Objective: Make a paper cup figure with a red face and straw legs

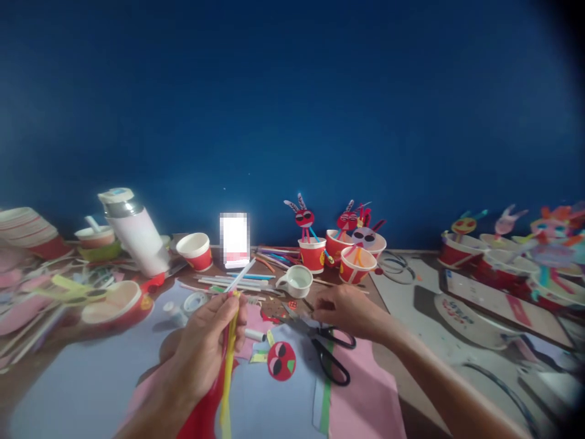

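Left hand (211,338) pinches long yellow strip (231,356); right hand (345,312) curled, contents unclear; round red paper face (281,361) lies between.

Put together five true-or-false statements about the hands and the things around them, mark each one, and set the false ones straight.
1. The left hand holds a yellow strip. True.
2. The right hand has its fingers through the handles of the scissors. False: the fingers are outside the handles.
3. The red round face lies on blue-grey paper. True.
4. The white mug has its handle toward the picture's right. False: it points left.
5. The wall behind is blue. True.
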`<state>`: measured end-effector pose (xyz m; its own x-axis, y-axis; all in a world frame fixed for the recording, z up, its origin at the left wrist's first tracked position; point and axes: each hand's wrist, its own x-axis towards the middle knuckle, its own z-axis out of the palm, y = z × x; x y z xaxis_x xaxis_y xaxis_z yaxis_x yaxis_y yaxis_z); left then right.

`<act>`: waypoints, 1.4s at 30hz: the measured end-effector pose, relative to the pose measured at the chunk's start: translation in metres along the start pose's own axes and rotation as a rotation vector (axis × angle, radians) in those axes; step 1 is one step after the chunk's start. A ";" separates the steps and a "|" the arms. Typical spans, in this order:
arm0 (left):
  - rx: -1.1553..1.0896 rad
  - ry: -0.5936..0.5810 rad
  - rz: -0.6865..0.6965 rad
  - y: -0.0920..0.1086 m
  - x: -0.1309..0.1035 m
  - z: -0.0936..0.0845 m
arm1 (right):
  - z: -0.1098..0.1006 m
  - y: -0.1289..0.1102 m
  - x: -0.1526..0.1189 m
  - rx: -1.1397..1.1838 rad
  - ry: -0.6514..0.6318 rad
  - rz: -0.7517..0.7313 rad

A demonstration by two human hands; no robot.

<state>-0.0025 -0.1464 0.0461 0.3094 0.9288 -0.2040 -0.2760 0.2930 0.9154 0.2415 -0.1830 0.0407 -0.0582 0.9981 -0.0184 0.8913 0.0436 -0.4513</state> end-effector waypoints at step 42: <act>0.055 -0.151 -0.001 -0.007 0.000 -0.002 | 0.049 0.008 -0.018 -0.564 -0.060 -0.227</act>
<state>-0.0024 -0.1483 0.0393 0.4439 0.8826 -0.1547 -0.2265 0.2776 0.9336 0.2275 -0.2028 -0.0063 -0.2856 0.9577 -0.0342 0.9534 0.2875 0.0917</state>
